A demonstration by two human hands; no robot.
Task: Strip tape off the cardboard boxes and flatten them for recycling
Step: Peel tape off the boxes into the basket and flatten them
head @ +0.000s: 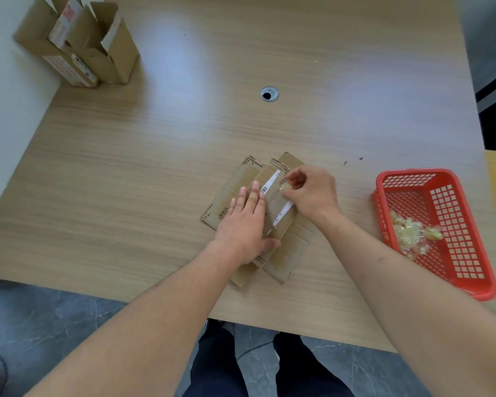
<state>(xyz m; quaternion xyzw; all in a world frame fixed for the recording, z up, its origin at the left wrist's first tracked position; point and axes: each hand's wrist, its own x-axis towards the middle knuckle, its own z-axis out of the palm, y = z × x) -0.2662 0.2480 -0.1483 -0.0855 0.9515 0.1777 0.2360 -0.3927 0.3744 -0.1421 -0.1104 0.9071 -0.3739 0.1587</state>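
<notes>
Lying flat near the front edge of the wooden table (155, 156), the cardboard box (287, 253) is pressed down by the left hand (245, 224) — fingers spread open. The right hand (312, 193) pinches clear tape (284, 188) on it. A red basket (453, 196) nearby holds tape scraps (410, 234) — two open boxes (80, 44) stand far away.
</notes>
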